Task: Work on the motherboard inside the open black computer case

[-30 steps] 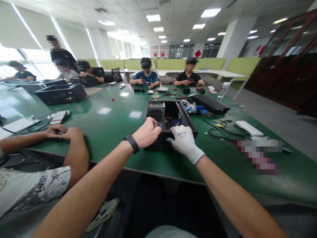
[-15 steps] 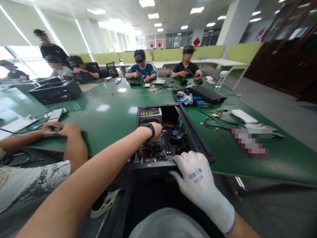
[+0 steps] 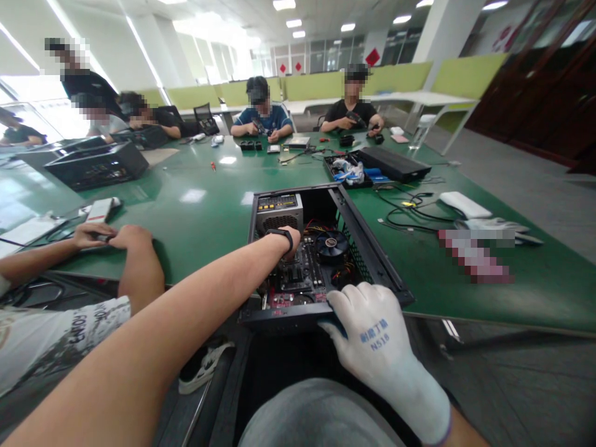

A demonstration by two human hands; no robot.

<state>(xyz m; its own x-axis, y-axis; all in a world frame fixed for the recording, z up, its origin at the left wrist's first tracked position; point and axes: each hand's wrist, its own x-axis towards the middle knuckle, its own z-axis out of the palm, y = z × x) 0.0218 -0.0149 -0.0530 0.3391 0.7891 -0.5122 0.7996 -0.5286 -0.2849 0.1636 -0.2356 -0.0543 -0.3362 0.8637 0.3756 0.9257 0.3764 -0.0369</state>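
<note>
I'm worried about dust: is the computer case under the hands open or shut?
Open: the computer case has no panel on top, so the fan and power supply show inside.

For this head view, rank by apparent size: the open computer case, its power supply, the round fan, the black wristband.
Largest to smallest, as they look:
1. Computer case
2. Power supply
3. Fan
4. Wristband, a narrow strip

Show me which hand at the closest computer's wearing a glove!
The right hand, on the near edge of the computer, wears a white glove. The left hand, reaching in, shows bare skin.
</note>
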